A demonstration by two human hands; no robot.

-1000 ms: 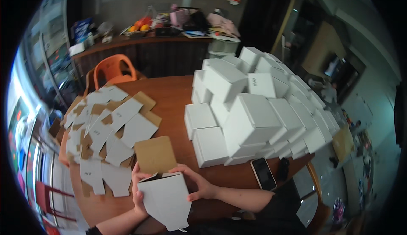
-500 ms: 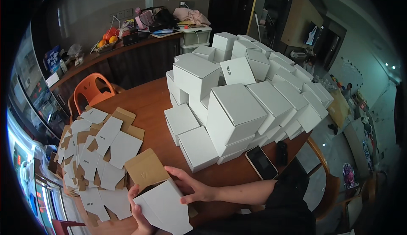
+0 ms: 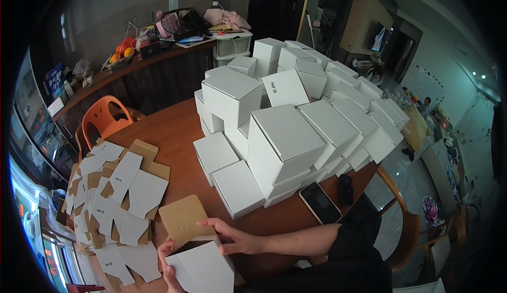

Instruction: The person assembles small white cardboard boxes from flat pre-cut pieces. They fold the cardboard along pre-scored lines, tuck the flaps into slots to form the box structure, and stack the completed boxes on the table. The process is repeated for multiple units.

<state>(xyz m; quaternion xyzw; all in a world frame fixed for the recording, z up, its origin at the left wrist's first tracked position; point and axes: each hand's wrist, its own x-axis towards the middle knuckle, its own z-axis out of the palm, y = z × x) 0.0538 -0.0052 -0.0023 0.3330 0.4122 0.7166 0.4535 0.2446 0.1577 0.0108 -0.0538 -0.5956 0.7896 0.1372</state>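
Between my hands, at the near edge of the table, is a small white cardboard box (image 3: 202,270) with its lid standing open. Brown inner board shows on the raised lid flap (image 3: 184,216). My left hand (image 3: 168,261) grips the box's left side, fingers curled around its edge. On the other side, my right hand (image 3: 232,236) holds the box's upper right edge with the thumb, its fingertips touching the right edge of the lid flap. The inside of the box is mostly hidden.
Flat unfolded box blanks (image 3: 113,208) lie heaped at the left. Many finished white boxes (image 3: 288,134) are stacked across the table. A phone (image 3: 320,202) and a small black object (image 3: 345,189) lie near its right edge. Behind stands an orange chair (image 3: 107,116).
My right fingers have come onto the lid flap's edge, and the flap now stands more upright. The surroundings have shifted slightly left in view.
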